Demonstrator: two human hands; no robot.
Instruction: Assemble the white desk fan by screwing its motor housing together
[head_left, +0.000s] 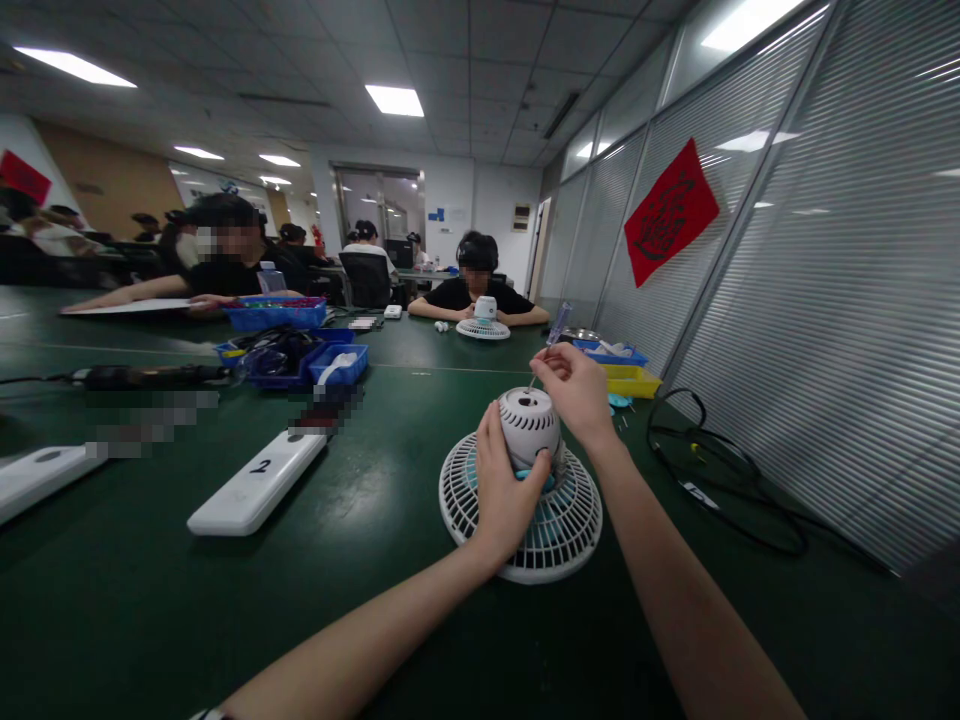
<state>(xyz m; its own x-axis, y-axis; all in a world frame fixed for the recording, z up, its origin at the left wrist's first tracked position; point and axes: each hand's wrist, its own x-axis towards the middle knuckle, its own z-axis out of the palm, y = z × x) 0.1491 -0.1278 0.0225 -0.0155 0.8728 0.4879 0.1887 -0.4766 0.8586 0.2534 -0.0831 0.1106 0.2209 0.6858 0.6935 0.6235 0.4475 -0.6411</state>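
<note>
From the head camera, I had the small white fan [551,545] lying face down on the green table [375,600], right in front of me, its round grille flat on the surface and the domed motor housing [529,422] pointing up.

My left hand [504,492] was wrapped around the near side of that housing, with the fingers curled shut on it and the heel of the hand resting over the grille. My right hand [574,390] hung just above the top of the housing, thumb and fingertips pinched closed on a thin tool [533,381] whose tip pointed down at the opening in the dome. I could not tell whether the tip touched the housing.

To my left a long white box marked 2 [259,484] lay on the table, with blue trays [339,364] behind it. To my right were a yellow tray [631,380] and a looped black cable [724,470] near the glass wall, where a red paper [670,213] hung. Across the table another person sat with a second fan [484,322] before them.
</note>
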